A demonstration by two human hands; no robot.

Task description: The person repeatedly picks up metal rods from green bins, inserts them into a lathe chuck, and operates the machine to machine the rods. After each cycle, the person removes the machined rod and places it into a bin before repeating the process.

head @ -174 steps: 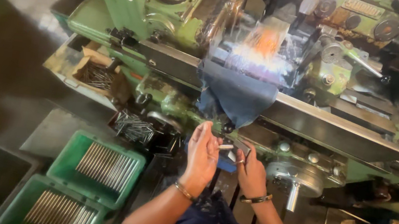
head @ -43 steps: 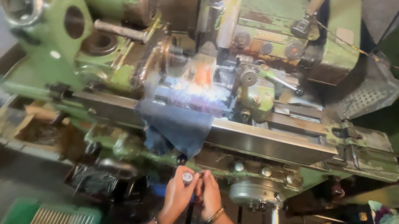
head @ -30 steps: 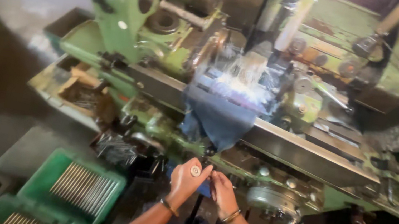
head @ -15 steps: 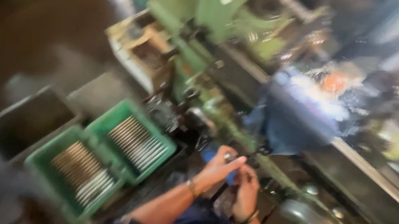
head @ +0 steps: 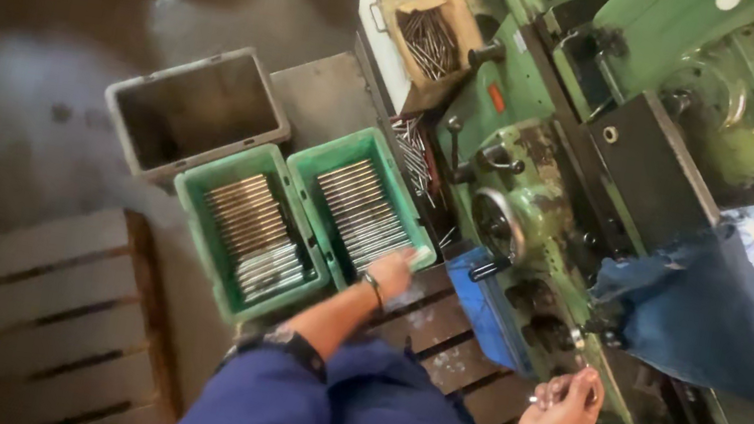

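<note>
Fingers of the left hand (head: 391,272) close over rod ends at the near rim of the green crate (head: 364,202); a second crate (head: 251,230) sits beside. The right hand (head: 559,414) pinches a small metal piece (head: 541,399) near the green machine (head: 615,109).

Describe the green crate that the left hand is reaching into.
The green plastic crate is rectangular and open-topped. It sits on the floor beside a matching green crate, just below the green machine. A neat row of slim metal rods fills it, lying side by side. The left hand rests at its near corner, over the rod ends.
</note>
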